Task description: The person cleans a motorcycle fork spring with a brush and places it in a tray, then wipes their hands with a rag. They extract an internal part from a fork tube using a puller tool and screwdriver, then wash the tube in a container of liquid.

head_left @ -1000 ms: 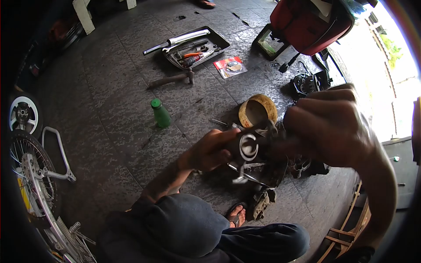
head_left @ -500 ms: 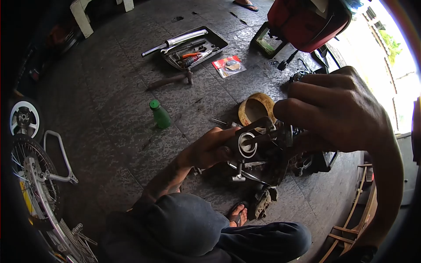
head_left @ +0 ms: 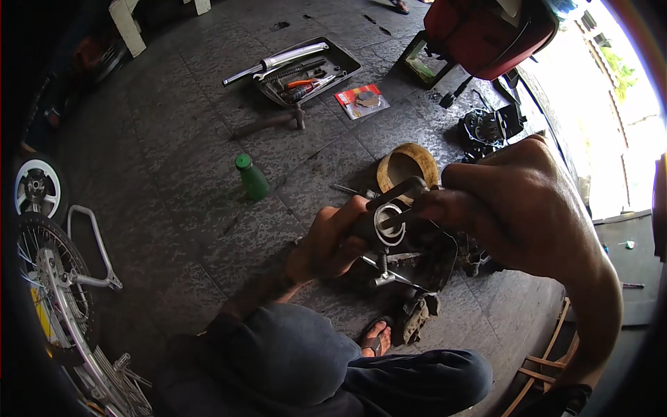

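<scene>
A dark metal part [head_left: 389, 224] with a bright round ring and a spring-loaded bolt below it is held up in front of me. My left hand [head_left: 330, 240] is closed round its left side. On the right, my right hand [head_left: 507, 201] pinches a dark, slim tool or rod whose end reaches into the ring; the fingers partly hide it. A bent dark bracket [head_left: 397, 193] arches over the ring.
A yellowish round tub [head_left: 422, 158] stands behind the hands. Further off are a green bottle [head_left: 253, 179], a hammer [head_left: 274, 124], a tool tray [head_left: 351, 67], a packaged part [head_left: 363, 104] and an engine part [head_left: 486, 128]. Wheels [head_left: 48, 278] lie left; a rag [head_left: 418, 320] lies near my foot.
My right hand has come down and its fingers have closed in nearer the ring. At the top edge, another person's foot has shifted.
</scene>
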The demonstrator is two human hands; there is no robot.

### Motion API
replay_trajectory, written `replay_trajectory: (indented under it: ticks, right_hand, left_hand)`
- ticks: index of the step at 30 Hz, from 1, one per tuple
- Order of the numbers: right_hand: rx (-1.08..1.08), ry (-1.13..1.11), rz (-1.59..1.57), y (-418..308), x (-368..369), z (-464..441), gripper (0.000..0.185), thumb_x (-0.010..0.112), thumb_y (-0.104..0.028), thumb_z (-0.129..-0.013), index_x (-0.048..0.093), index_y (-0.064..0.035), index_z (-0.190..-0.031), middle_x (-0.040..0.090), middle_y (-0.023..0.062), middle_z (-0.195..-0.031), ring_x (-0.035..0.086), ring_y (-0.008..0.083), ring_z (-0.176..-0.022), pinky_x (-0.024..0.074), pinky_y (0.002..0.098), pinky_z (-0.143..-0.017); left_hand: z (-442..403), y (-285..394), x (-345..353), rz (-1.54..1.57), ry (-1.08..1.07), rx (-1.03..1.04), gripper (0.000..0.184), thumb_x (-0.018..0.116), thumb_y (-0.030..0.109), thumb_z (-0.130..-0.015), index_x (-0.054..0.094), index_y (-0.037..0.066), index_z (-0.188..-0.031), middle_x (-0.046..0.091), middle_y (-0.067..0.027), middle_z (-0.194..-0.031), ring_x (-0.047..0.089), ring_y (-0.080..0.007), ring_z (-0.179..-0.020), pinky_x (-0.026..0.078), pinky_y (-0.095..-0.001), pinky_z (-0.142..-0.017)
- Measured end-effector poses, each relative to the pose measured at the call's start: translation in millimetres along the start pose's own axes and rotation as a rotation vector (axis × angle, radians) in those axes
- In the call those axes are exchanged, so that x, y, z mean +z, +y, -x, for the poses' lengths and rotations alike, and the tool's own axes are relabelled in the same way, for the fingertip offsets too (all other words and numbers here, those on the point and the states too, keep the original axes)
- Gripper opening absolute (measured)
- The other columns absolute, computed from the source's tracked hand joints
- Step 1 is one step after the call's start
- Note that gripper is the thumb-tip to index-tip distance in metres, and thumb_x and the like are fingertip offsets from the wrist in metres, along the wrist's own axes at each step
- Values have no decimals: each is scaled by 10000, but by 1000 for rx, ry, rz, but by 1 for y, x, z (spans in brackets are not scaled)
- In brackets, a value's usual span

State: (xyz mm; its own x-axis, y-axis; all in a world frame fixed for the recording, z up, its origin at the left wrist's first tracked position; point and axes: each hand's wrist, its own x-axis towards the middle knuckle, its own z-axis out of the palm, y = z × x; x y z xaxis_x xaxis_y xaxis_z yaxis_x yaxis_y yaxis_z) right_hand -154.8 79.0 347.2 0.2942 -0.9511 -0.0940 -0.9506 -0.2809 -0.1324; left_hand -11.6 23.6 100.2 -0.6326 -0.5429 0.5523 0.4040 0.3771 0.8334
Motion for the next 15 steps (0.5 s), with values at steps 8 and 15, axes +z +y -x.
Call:
replay_trajectory:
  ticks: [8, 15]
  right_hand:
    - [-3, 51, 4, 3, 2, 3, 330, 654, -275, -881, 577, -34, -669, 451, 81, -465, 498, 239, -404, 381, 355, -432]
    - [-338, 143, 42, 21, 10, 1, 430, 662, -452, -805, 575, -47, -692, 467, 42, -524, 494, 195, -422, 389, 336, -429]
  left_hand:
    - [-8, -3, -3, 178, -22, -3, 521, 589, 462, -911, 473, 8, -1139, 610, -58, -736, 628, -134, -633, 451, -300, -543]
    - [-38, 10, -19, 802, -464, -233, 638, 770, 159, -777, 449, -18, -1298, 674, -62, -852, 641, -107, -701, 518, -278, -669]
